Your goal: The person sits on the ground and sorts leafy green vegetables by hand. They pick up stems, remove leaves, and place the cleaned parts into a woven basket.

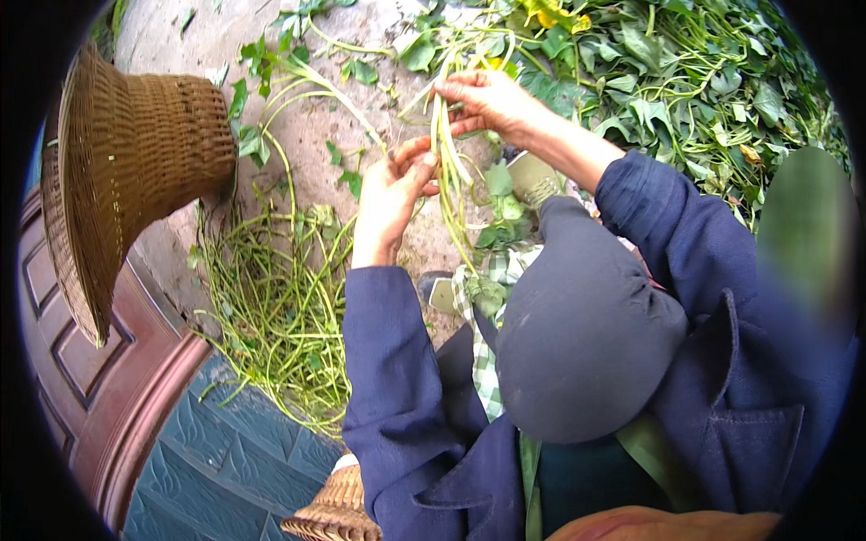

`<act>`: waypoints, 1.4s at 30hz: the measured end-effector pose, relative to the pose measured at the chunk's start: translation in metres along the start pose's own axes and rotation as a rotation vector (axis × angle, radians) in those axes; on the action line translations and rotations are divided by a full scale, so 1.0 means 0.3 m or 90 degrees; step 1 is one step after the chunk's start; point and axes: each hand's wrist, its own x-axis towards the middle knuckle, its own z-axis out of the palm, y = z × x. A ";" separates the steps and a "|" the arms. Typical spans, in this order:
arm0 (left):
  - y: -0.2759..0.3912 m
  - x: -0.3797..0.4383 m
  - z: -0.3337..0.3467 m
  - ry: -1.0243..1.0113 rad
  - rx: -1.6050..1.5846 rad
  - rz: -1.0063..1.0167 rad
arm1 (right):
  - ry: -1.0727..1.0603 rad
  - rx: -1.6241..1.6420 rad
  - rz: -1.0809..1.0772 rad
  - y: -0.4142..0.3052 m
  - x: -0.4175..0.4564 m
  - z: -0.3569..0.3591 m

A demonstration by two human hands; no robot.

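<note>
My right hand [497,108] pinches the upper part of a small bunch of pale green leaf stalks [444,145], which hangs down between my hands. My left hand [396,193] has its thumb and fingers closed on stalks at the bunch's left side. From the left hand a longer pale stem [348,105] runs to the upper left and ends in green leaves. Under the left hand, on the ground, lies a loose heap of bare green stalks [277,311]. Right of my right hand is a big pile of leafy vines [676,88], apparently sweet potato.
A wicker basket [155,135] lies on its side at the left, beside a brown panelled door [88,338] and dark blue wall tiles [223,460]. Another wicker piece [338,507] shows at the bottom. My knee [588,351], shoe [534,179] and a checked cloth [486,379] are below my hands.
</note>
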 end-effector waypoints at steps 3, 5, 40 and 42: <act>-0.002 -0.004 -0.015 -0.017 -0.047 -0.045 | 0.006 0.010 0.001 0.003 0.035 -0.021; -0.012 -0.005 -0.036 -0.018 -0.062 -0.063 | 0.016 0.004 0.008 0.007 0.044 -0.020; -0.288 0.049 0.005 0.038 0.609 0.114 | 0.074 -0.325 0.021 -0.097 -0.008 -0.379; -0.394 0.032 0.046 0.044 0.551 0.039 | 0.129 -0.341 -0.046 -0.181 0.033 -0.479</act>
